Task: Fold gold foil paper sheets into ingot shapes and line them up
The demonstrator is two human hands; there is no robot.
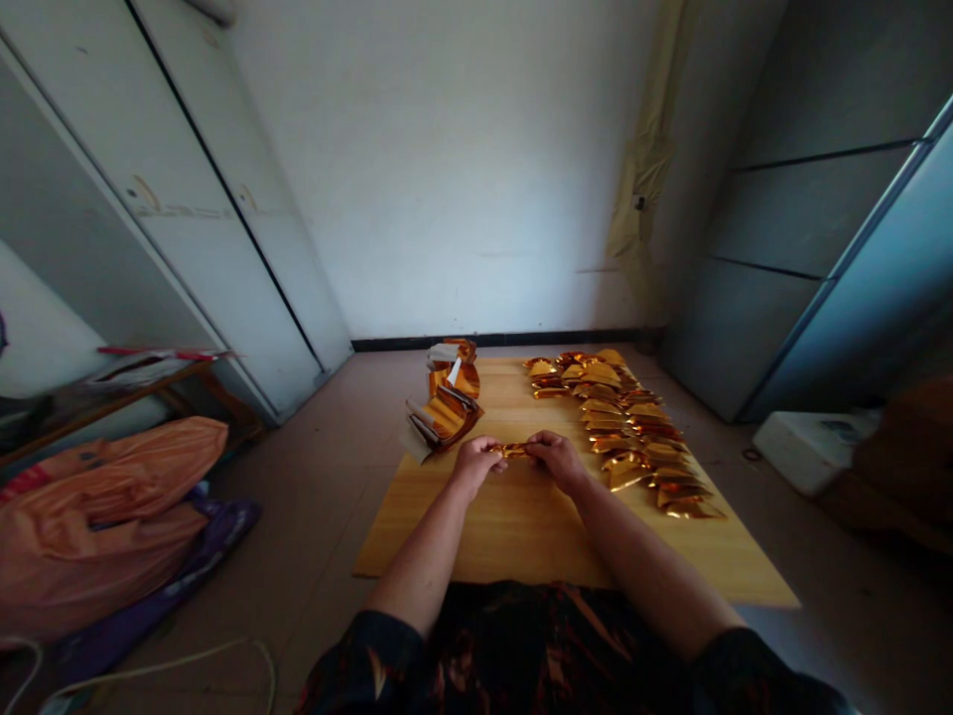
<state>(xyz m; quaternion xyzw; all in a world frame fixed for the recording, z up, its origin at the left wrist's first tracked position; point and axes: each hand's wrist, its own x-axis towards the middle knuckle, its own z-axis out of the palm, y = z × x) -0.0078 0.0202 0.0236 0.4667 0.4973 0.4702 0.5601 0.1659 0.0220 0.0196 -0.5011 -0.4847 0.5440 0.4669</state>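
Between my two hands, just above the middle of the wooden table [491, 541], is a small piece of folded gold foil paper [512, 451]. My left hand [476, 465] pinches its left end, and my right hand [557, 459] pinches its right end. Beyond my left hand lies a loose stack of gold foil sheets [447, 412], some with pale backs showing. To the right of my right hand, rows of folded gold foil pieces [607, 422] overlap one another along the table's right side.
A white wall [462, 179] stands behind the table. Grey cabinets [186, 199] are at the left, and a tall grey cabinet [804, 218] is at the right. Orange cloth [126, 536] is heaped at the left, and a white box [796, 447] sits on the floor at the right.
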